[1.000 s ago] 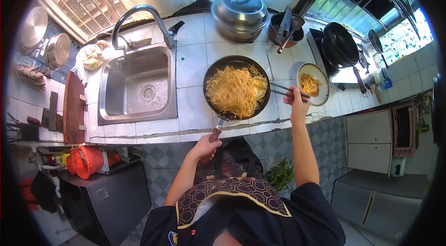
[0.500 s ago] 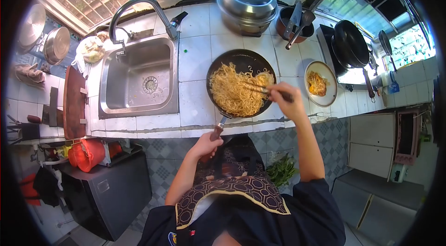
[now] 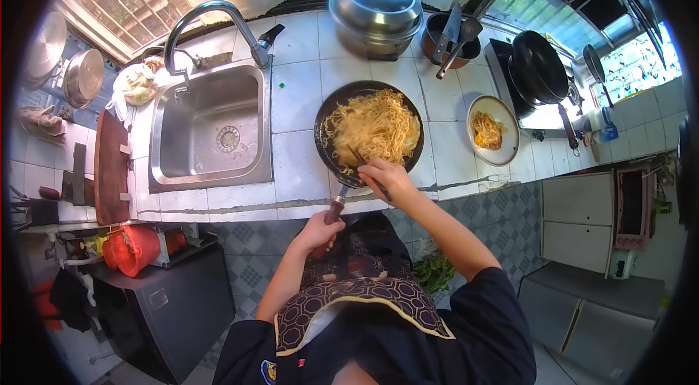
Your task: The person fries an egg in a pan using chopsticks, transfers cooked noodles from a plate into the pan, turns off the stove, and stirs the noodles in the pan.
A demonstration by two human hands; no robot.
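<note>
A black frying pan (image 3: 325,146) full of noodles (image 3: 375,123) rests on the white tiled counter. My left hand (image 3: 320,232) is wrapped round the pan's brown handle (image 3: 335,210) at the counter's front edge. In my right hand (image 3: 389,179) I grip dark chopsticks (image 3: 357,155), whose tips reach into the noodles at the near side of the pan. To the right of the pan lies a plate (image 3: 478,154) with fried egg (image 3: 488,130) on it.
A steel sink (image 3: 211,130) with a curved faucet (image 3: 211,8) is at the left. Behind the pan stands a lidded steel pot (image 3: 375,14). A smaller pot (image 3: 466,57) holds a cleaver (image 3: 449,32) and spatula (image 3: 466,34). A black wok (image 3: 540,68) sits on the stove.
My right hand has moved left and nearer to me with the chopsticks, from the pan's right side to its near edge. The noodles have shifted rightward in the pan.
</note>
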